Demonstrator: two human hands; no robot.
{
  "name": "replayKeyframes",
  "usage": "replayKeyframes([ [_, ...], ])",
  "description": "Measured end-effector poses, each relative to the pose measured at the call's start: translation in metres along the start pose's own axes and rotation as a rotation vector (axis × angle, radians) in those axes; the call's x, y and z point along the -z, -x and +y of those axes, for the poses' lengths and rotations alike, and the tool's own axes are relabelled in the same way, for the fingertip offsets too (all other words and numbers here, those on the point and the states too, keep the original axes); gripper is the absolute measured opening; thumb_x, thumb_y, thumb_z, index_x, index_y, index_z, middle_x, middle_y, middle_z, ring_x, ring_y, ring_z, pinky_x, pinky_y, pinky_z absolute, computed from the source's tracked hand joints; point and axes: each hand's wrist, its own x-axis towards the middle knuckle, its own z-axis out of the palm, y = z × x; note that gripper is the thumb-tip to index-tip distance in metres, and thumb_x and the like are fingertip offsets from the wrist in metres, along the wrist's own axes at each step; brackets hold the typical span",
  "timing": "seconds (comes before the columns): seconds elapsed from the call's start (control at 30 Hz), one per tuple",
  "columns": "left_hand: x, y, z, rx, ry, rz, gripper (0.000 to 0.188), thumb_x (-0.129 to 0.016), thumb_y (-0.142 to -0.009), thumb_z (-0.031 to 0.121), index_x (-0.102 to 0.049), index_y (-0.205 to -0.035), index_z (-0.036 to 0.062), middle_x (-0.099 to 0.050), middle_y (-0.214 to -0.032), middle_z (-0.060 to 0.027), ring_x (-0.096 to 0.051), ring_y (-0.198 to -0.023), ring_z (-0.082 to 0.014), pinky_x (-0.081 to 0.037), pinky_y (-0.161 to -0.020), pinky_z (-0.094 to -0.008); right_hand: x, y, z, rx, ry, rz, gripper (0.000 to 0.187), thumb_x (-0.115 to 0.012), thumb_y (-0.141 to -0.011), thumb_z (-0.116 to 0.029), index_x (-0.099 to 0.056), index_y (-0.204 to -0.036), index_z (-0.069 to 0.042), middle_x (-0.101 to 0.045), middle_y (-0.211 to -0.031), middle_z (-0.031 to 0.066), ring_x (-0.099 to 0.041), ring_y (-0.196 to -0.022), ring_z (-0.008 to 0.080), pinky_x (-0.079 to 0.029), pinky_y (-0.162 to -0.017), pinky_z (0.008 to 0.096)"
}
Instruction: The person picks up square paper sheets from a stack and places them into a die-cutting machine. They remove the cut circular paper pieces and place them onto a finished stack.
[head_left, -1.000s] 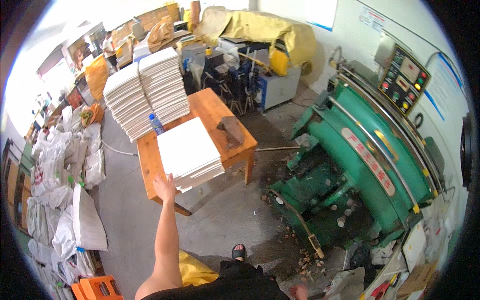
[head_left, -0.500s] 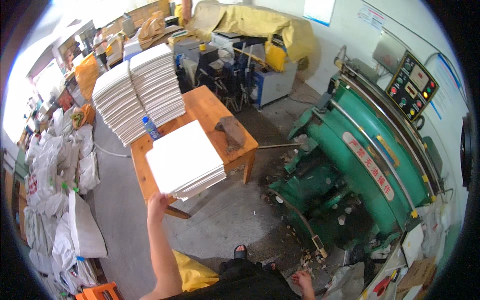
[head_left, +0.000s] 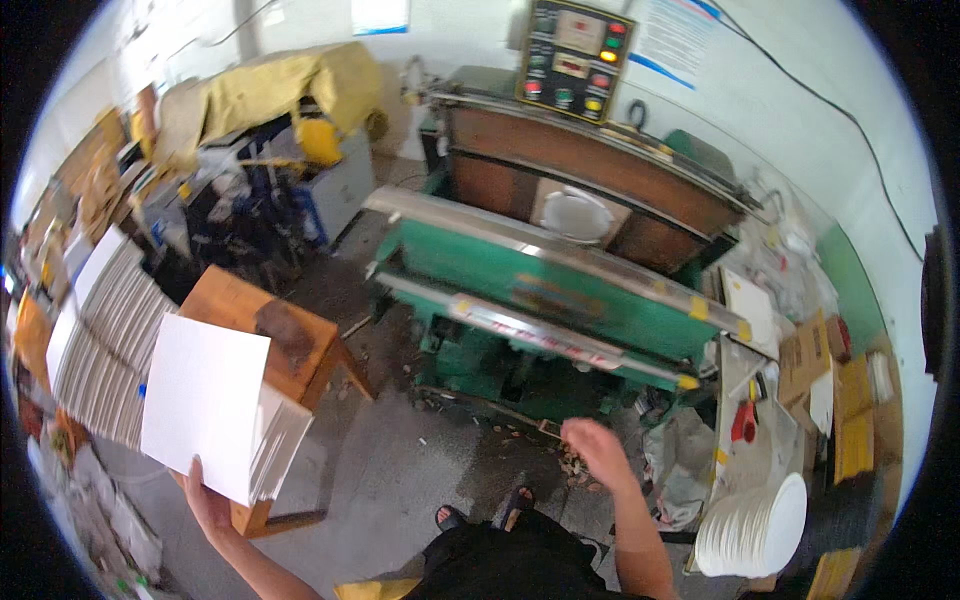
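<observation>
My left hand (head_left: pixel 203 492) pinches the near edge of a white cardboard sheet (head_left: pixel 205 400), thumb on top. The sheet lies askew over a short stack of white sheets (head_left: pixel 280 445) on the wooden table (head_left: pixel 225 295). My right hand (head_left: pixel 594 450) is raised in front of the green press (head_left: pixel 490 262), touching nothing I can see; motion blurs its fingers. The press stands open, showing brown inner boards (head_left: pixel 490 185). A round white piece (head_left: pixel 577 215) sits on a paler panel between them.
Tall stacks of white sheets (head_left: pixel 110 340) stand at the left. A dark brown lump (head_left: pixel 285 335) lies on the table. At the right are red-handled scissors (head_left: pixel 743 422), a stack of white discs (head_left: pixel 750 530) and cardboard boxes (head_left: pixel 805 360). A control panel (head_left: pixel 575 60) rises above the press.
My view has swung right toward the press, whose front has tilted open. The top sheet has shifted askew on its stack, with my left hand at its edge. My right hand has risen.
</observation>
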Motion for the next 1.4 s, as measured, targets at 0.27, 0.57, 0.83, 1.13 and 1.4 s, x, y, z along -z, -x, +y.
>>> replayKeyframes([
  [0.27,-0.175,0.099,-0.136,0.483,-0.088,-0.244,0.064,-0.064,-0.084,0.020,-0.038,-0.136,-0.0063,-0.054,-0.128,-0.0190,-0.056,-0.115,-0.0310,-0.050,-0.095,-0.0439,0.114,-0.166,0.002,-0.065,-0.611,0.487,0.045,-0.063,-0.092,-0.025,-0.053,-0.123,0.005,-0.061,-0.109,0.0150,-0.061,-0.100,0.0242,-0.050,-0.087,0.0330],
  [0.57,-0.274,0.185,-0.219,0.801,-0.177,-0.271,0.040,-0.056,-0.093,0.009,-0.049,-0.131,-0.0012,-0.063,-0.119,-0.0124,-0.063,-0.102,-0.0211,-0.052,-0.083,-0.0353,0.133,-0.314,0.126,-0.647,-0.592,0.381,0.026,-0.068,-0.084,-0.021,-0.060,-0.104,-0.006,-0.062,-0.089,0.0073,-0.060,-0.076,0.0211,-0.050,-0.064,0.0405],
  [0.83,-0.337,0.185,-0.258,0.923,-0.063,-0.538,0.043,-0.046,-0.096,0.011,-0.040,-0.136,-0.0043,-0.057,-0.126,-0.0188,-0.063,-0.106,-0.0300,-0.053,-0.091,-0.0442,0.164,-0.335,0.130,-0.586,-0.917,0.076,0.027,-0.070,-0.081,-0.011,-0.060,-0.106,-0.007,-0.064,-0.104,0.0097,-0.064,-0.098,0.0256,-0.052,-0.086,0.0444],
  [1.13,-0.511,0.112,-0.426,0.879,0.018,-0.504,0.036,-0.038,-0.094,0.002,-0.041,-0.129,-0.0065,-0.054,-0.125,-0.0207,-0.057,-0.113,-0.0353,-0.049,-0.098,-0.0509,0.281,-0.187,0.113,-0.186,-0.975,0.393,0.049,-0.061,-0.089,-0.014,-0.046,-0.133,0.001,-0.058,-0.125,0.0163,-0.058,-0.113,0.0297,-0.048,-0.096,0.0456],
  [1.4,-0.531,0.101,-0.446,0.835,-0.277,-0.567,0.037,-0.050,-0.092,0.013,-0.048,-0.125,-0.0030,-0.059,-0.116,-0.0197,-0.060,-0.105,-0.0327,-0.052,-0.093,-0.0461,0.284,0.022,0.162,-0.218,-0.893,0.783,0.048,-0.059,-0.085,-0.005,-0.045,-0.131,0.002,-0.057,-0.124,0.0169,-0.059,-0.109,0.0310,-0.047,-0.097,0.0436],
])
